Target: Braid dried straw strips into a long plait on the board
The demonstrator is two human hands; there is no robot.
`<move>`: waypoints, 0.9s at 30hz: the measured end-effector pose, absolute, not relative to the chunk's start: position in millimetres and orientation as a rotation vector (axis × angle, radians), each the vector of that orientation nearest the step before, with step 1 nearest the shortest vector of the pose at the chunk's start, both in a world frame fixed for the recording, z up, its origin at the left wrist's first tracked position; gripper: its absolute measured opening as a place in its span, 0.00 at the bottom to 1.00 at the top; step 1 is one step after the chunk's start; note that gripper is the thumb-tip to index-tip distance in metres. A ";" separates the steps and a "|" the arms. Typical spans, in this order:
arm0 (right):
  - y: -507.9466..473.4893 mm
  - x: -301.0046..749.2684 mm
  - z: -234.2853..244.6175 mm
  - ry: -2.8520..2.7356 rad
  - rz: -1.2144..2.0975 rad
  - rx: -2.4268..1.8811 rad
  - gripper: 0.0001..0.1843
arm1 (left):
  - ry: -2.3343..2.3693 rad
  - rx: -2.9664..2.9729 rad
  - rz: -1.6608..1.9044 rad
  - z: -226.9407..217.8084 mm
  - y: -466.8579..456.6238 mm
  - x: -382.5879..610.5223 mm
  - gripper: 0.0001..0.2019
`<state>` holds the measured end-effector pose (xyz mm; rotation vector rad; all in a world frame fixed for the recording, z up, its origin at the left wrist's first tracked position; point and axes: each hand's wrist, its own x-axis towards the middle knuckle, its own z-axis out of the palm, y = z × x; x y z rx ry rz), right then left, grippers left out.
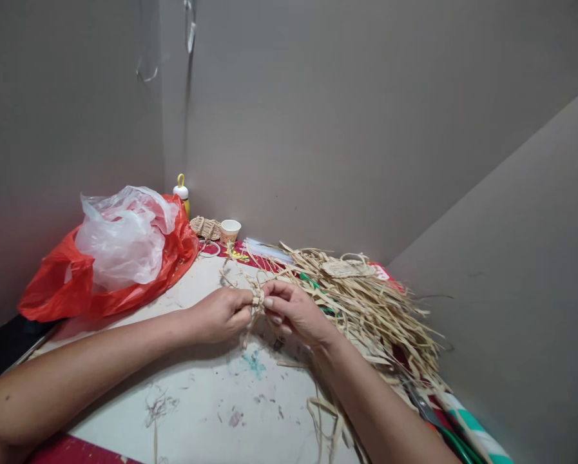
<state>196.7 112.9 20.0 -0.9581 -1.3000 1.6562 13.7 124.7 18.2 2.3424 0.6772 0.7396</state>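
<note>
My left hand and my right hand meet over the white work board, both pinched on a small woven knot of straw strips. Loose strip ends fan out from the knot, up toward the wall and down onto the board. A big heap of dry straw strips lies just right of my right hand, with a small flat woven piece on top of it.
A red plastic bag with clear plastic in it sits at the left. By the back wall stand a small bottle, a woven piece and a paper cup. Green-handled scissors lie at the lower right.
</note>
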 end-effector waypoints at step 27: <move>106.3 184.4 24.5 -1.470 1.449 -1.184 0.03 | 0.793 2.599 1.176 13.8 122.0 7.9 0.05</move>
